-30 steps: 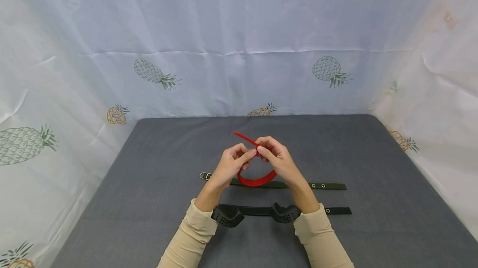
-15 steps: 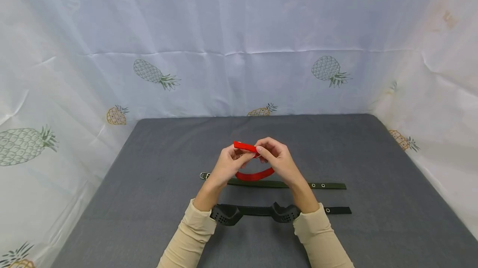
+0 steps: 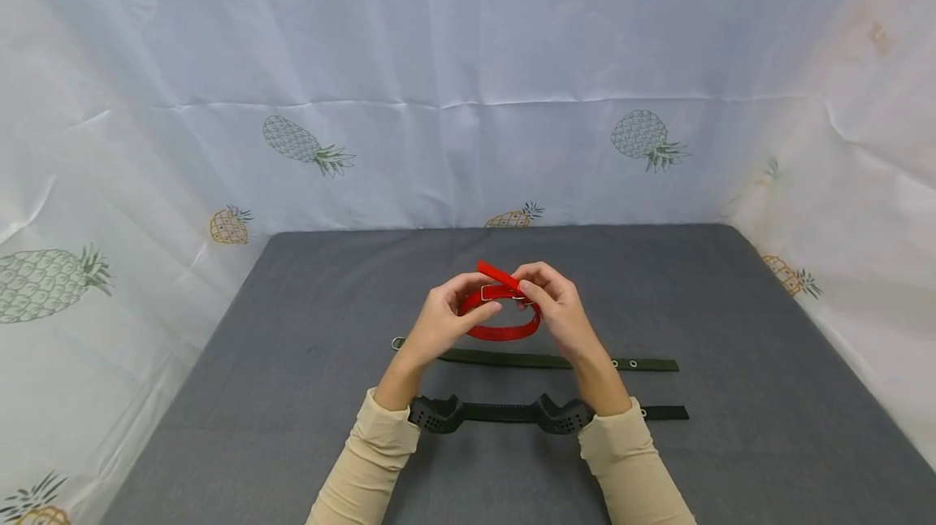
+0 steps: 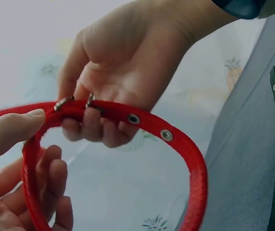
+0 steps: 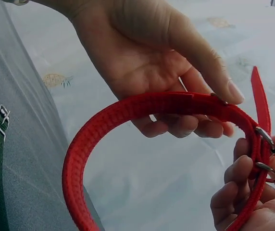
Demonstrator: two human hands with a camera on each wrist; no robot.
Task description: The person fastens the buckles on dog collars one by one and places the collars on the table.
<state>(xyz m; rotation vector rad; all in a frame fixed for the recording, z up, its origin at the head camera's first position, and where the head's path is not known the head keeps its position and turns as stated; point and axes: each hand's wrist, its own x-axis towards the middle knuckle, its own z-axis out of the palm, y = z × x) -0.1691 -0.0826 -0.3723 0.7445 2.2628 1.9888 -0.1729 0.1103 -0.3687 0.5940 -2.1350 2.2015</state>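
A red collar [image 3: 503, 333] is bent into a loop and held up above the table by both hands. It has a metal buckle, a ring and several eyelets. The left hand [image 3: 448, 318] holds the left side of the loop; in the right wrist view its thumb [image 5: 231, 91] lies on the strap with the fingers beneath. The right hand [image 3: 559, 310] pinches the loop on the right, by the strap's free end [image 3: 497, 273], which sticks up past the buckle. In the left wrist view the right hand's fingertips [image 4: 92, 122] are right under the metal fittings.
A green collar [image 3: 504, 359] lies flat across the grey table [image 3: 307, 395], partly behind the wrists. Nearer the person, a black strap [image 3: 665, 413] with eyelets lies parallel to it. Pineapple-printed curtains [image 3: 439, 159] enclose the back and sides.
The hands have moved slightly apart and the red loop has come up a little. Its free end has swung from pointing left to up-left, and the buckle now shows between the hands.
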